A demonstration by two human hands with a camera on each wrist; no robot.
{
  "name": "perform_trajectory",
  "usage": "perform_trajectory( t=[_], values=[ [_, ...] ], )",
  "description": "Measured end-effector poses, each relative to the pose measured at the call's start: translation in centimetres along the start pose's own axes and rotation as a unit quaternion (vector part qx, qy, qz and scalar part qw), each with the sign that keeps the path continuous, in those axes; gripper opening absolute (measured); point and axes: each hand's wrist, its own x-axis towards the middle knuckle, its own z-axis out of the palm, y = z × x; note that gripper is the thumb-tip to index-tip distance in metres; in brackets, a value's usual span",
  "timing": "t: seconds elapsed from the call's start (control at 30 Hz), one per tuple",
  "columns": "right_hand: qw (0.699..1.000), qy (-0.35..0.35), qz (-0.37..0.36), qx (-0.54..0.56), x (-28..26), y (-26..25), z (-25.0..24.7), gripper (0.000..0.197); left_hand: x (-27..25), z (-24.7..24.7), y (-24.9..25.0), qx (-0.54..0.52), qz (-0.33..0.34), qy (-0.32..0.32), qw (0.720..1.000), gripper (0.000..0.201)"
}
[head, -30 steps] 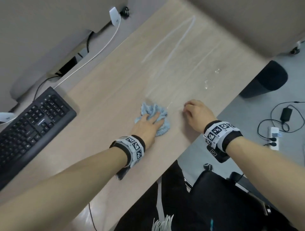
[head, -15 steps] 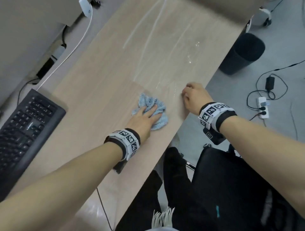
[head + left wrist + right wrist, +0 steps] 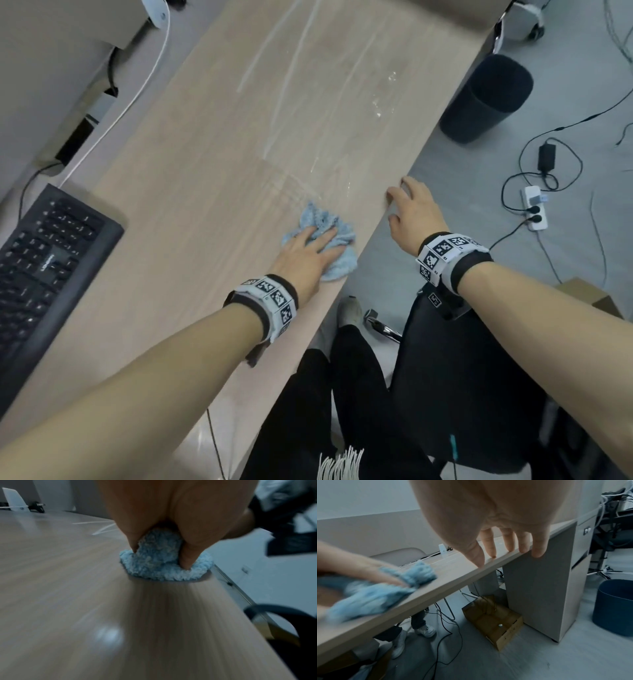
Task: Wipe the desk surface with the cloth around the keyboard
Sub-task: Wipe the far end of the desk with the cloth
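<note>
A crumpled light-blue cloth (image 3: pixel 323 221) (image 3: pixel 159 566) lies on the pale wooden desk (image 3: pixel 205 154) right at its front edge. My left hand (image 3: pixel 308 250) lies on top of it. Thumb and fingers (image 3: pixel 187 558) dig into the cloth, which is bunched up under the palm. My right hand (image 3: pixel 399 202) (image 3: pixel 508 555) hangs at the desk's front edge to the right of the cloth, its spread fingertips (image 3: pixel 493 553) touching the edge and holding nothing. The black keyboard (image 3: pixel 44 267) sits far left, well apart from the cloth.
Wet streaks (image 3: pixel 294 68) run across the far part of the desk. A white cable (image 3: pixel 137 92) lies along the back left. On the floor stand a dark bin (image 3: pixel 486 99), a power strip (image 3: pixel 534 212) with cables, and a cardboard box (image 3: pixel 493 620) under the desk. A black chair (image 3: pixel 462 377) is close behind.
The left hand has dragged the cloth nearer to the desk's front edge. The right hand has slid from the desk top to the edge, its curled fingers now spread.
</note>
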Motion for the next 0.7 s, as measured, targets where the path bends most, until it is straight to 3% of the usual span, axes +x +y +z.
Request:
perform_trajectory(
  t=[0.13, 0.3, 0.37, 0.5, 0.6, 0.7],
  values=[
    [0.999, -0.023, 0.041, 0.017, -0.6, 1.5, -0.6, 0.043, 4.3, -1.7, 2.1, 0.019, 0.000, -0.005, 1.000, 0.082],
    [0.997, -0.025, 0.045, 0.049, 0.0, 1.6, -1.7, 0.036, 4.7, -1.8, 1.7, 0.039, 0.030, -0.001, 0.999, 0.080],
    [0.997, -0.042, 0.038, 0.053, 0.3, 1.4, -1.9, 0.036, 6.0, -2.8, -0.6, 0.010, -0.009, 0.029, 0.999, 0.076],
    [0.997, -0.048, 0.017, 0.052, 1.6, 1.6, -2.0, 0.030, 9.5, -6.5, -4.4, -0.054, -0.157, 0.049, 0.985, 0.070],
    [0.996, -0.029, 0.033, 0.077, 3.1, 1.9, -2.7, 0.021, 10.5, -7.0, -4.0, -0.054, -0.195, 0.032, 0.979, 0.075],
    [0.983, -0.018, 0.117, 0.139, 4.9, 2.7, -3.8, 0.017, 10.8, -6.0, -1.7, -0.038, -0.184, 0.035, 0.982, 0.079]
  ],
)
